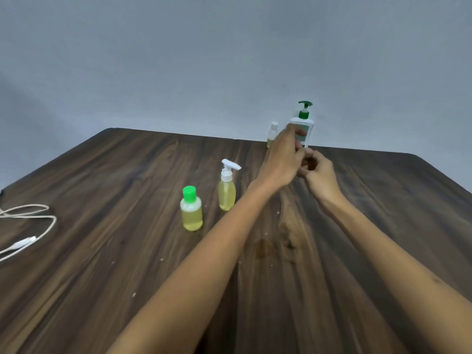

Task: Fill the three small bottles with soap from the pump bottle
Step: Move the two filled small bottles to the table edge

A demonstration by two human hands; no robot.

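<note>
Two bare hands meet at the far side of a dark wood-grain bench (127, 251), right in front of the white pump bottle (304, 129) with its green pump head. The left hand (282, 162) is raised with fingers curled, partly covering the bottle's lower body; the right hand (319, 175) sits just below and beside it, fingers drawn in toward the left. Motion blur hides whether either hand grips anything, so that cannot be told. A small clear-capped bottle (272, 134), with only a little yellow liquid at its base, stands just left of the pump bottle, partly behind the left hand. Nearer the camera and well apart from both hands stand a green-capped bottle (191, 209) and a small white-pump bottle (226, 186), both largely full of yellow soap. The pump bottle looks like stiff plastic, probably weighty when full and slick if soapy; its broad body seems the surest hold, with the pump head pressed from above. The small bottles look light and easily tipped. A white cable (28, 226) lies at the left edge.
</note>
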